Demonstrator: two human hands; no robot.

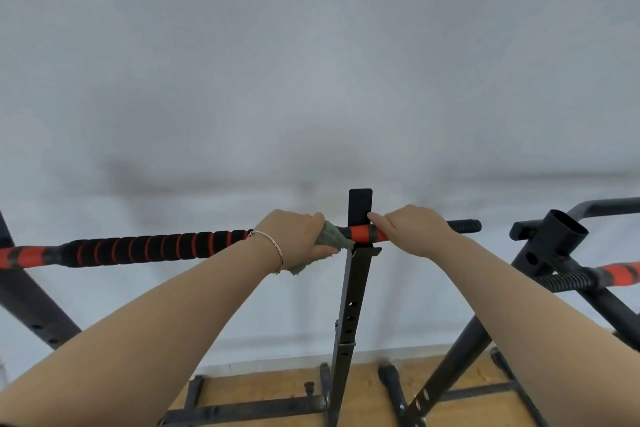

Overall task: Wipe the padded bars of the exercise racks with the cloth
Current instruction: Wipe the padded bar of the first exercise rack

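Observation:
A long padded bar (149, 248), black foam with red spiral stripes and red taped sections, runs across the view on a black rack upright (353, 291). My left hand (294, 236) grips a grey-green cloth (329, 239) wrapped round the bar just left of the upright. Part of the cloth hangs below my wrist. My right hand (412, 230) grips the bar just right of the upright, over the red section. The bar's black end (464, 226) sticks out beyond it.
A second rack (554, 243) stands at the right with an open tube top and another red-and-black padded bar (595, 276). A slanted black post (31, 308) is at the left. Rack feet rest on the wooden floor (277, 388). A pale wall is behind.

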